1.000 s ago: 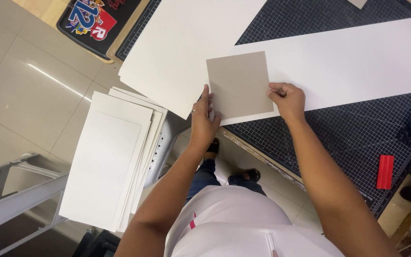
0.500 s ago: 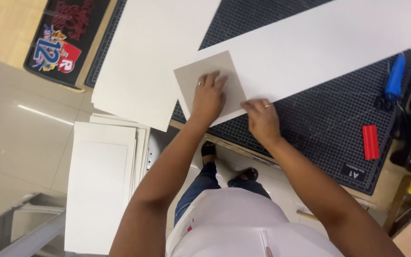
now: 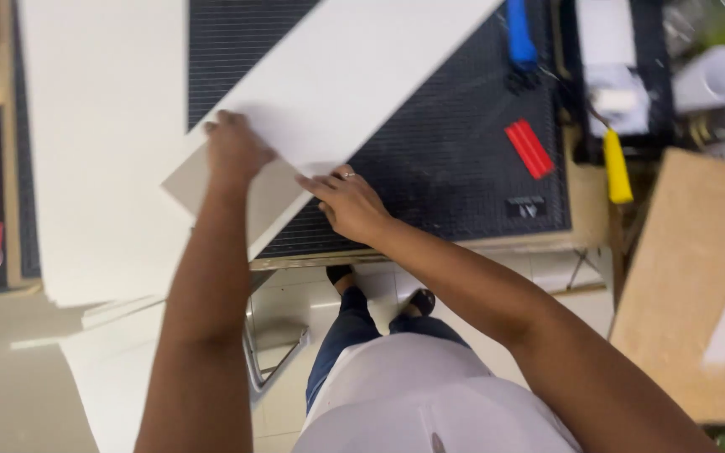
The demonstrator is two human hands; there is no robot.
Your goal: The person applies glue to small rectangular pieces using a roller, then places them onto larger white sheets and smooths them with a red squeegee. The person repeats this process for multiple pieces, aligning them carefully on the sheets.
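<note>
Shifted since half a second ago: grey card [image 3: 211, 189] now left of centre, tucked partly under the long white strip [image 3: 354, 75], whole view swung so the mat fills the upper middle. Left hand [image 3: 232, 151] laid flat on the strip's lower end above the card, fingers pressed down, not pinching. Right hand [image 3: 350, 201] just beside it at centre, fingers spread and resting on the strip's edge, ring visible. Underneath, black cutting mat [image 3: 455, 159] on the surface. Large white sheet [image 3: 102, 143] at upper left. Red block [image 3: 530, 149] and blue tool [image 3: 519, 38] upper right, yellow handle [image 3: 617, 172] beyond, brown board [image 3: 698, 285] at right.
</note>
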